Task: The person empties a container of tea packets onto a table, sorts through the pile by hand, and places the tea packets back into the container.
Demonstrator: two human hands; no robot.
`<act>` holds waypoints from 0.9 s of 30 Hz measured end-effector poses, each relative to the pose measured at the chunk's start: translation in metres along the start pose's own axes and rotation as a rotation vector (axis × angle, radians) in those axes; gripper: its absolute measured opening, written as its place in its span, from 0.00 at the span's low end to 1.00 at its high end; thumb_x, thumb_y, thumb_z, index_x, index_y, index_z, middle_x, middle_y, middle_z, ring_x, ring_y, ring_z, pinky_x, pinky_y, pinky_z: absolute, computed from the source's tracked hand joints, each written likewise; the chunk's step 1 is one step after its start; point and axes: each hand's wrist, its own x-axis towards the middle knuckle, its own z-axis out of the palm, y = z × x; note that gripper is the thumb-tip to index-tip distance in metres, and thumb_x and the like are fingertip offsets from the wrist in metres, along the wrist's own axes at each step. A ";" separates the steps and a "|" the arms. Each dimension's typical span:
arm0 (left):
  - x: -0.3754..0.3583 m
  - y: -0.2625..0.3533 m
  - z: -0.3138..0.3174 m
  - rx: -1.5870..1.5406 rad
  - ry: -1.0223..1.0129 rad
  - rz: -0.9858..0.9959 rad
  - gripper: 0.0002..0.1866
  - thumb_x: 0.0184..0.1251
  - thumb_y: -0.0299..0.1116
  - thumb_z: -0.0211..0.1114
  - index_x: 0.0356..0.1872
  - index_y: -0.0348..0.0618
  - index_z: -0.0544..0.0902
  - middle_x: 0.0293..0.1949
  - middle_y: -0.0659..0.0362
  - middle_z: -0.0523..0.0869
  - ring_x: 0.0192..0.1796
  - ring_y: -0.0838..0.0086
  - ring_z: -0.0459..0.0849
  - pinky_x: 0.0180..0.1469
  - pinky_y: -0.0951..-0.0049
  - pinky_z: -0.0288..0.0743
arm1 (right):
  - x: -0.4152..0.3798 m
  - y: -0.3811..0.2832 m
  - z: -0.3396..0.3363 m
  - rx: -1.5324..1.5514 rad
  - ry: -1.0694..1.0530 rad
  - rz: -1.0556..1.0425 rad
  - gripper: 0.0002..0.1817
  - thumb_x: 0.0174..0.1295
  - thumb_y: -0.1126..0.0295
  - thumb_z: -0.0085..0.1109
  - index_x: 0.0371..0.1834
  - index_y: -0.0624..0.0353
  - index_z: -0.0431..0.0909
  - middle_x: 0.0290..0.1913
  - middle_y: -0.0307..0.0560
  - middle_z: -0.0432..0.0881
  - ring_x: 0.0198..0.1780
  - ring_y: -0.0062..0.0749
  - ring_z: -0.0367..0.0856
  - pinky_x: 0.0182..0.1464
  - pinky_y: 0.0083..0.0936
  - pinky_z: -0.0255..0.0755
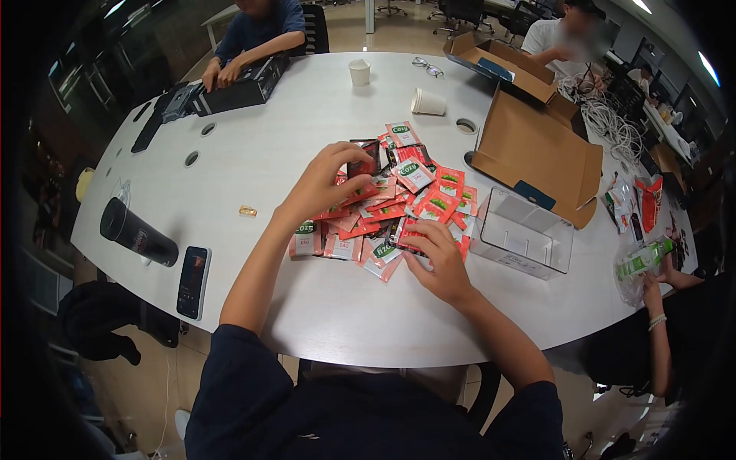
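Observation:
A loose heap of red, white and green drink sachets (437, 204), marked Cozy, lies in the middle of the white table. My left hand (326, 180) reaches over the heap's left side, thumb and fingers apart in a curve around a dark sachet (366, 159); no firm grip on it shows. At the front right of the heap, my right hand (438, 264) has its fingers spread, with fingertips touching a dark red sachet (405, 231). Beside the heap, to the right, stands a clear plastic box (521, 238).
An opened cardboard box (537, 153) lies behind the clear box. Two paper cups (359, 73), one tipped over, and glasses (428, 67) sit farther back. A black tumbler (139, 234) and a phone (194, 282) are at left. Other people work around the table.

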 end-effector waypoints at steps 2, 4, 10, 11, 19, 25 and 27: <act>0.000 -0.001 -0.002 0.082 0.049 0.000 0.13 0.66 0.33 0.70 0.49 0.40 0.85 0.51 0.54 0.84 0.53 0.61 0.82 0.60 0.64 0.74 | 0.000 0.000 -0.002 0.058 0.053 -0.008 0.11 0.58 0.77 0.68 0.45 0.61 0.83 0.52 0.49 0.82 0.59 0.46 0.77 0.60 0.37 0.73; -0.001 0.000 -0.002 0.134 0.072 -0.049 0.13 0.66 0.34 0.71 0.49 0.41 0.85 0.51 0.54 0.84 0.53 0.60 0.81 0.59 0.64 0.74 | 0.000 0.000 -0.003 0.065 0.058 -0.011 0.11 0.58 0.78 0.68 0.44 0.62 0.83 0.51 0.49 0.82 0.57 0.46 0.78 0.58 0.37 0.73; -0.005 -0.016 0.007 0.447 0.113 -0.111 0.16 0.70 0.46 0.67 0.47 0.44 0.87 0.50 0.52 0.84 0.55 0.58 0.80 0.59 0.59 0.73 | 0.001 -0.001 -0.003 0.071 0.075 0.009 0.10 0.58 0.79 0.67 0.43 0.62 0.83 0.49 0.48 0.83 0.54 0.44 0.78 0.56 0.36 0.73; -0.006 -0.019 0.009 0.458 0.082 -0.168 0.18 0.71 0.49 0.65 0.47 0.44 0.87 0.50 0.52 0.84 0.56 0.57 0.80 0.58 0.58 0.73 | 0.000 -0.002 -0.003 0.071 0.076 0.014 0.09 0.58 0.79 0.67 0.42 0.62 0.83 0.48 0.47 0.82 0.54 0.44 0.78 0.56 0.36 0.73; -0.007 -0.029 0.017 0.431 0.001 -0.179 0.20 0.75 0.49 0.60 0.47 0.42 0.87 0.46 0.52 0.86 0.52 0.58 0.82 0.57 0.59 0.73 | -0.003 0.001 0.000 0.083 0.076 0.031 0.08 0.59 0.78 0.67 0.41 0.61 0.84 0.47 0.47 0.82 0.54 0.43 0.79 0.56 0.35 0.73; -0.003 -0.029 0.034 0.399 -0.012 -0.071 0.21 0.74 0.50 0.61 0.52 0.43 0.85 0.50 0.51 0.85 0.56 0.56 0.82 0.59 0.56 0.73 | -0.004 0.003 0.005 0.080 0.105 0.039 0.07 0.59 0.76 0.67 0.41 0.60 0.84 0.47 0.46 0.82 0.55 0.43 0.78 0.58 0.38 0.72; 0.020 -0.027 0.042 0.366 -0.026 -0.053 0.23 0.73 0.52 0.62 0.54 0.44 0.84 0.53 0.52 0.85 0.58 0.56 0.81 0.61 0.55 0.73 | -0.003 0.005 0.006 0.054 0.134 0.036 0.07 0.59 0.75 0.67 0.41 0.60 0.84 0.47 0.46 0.82 0.56 0.43 0.78 0.59 0.39 0.72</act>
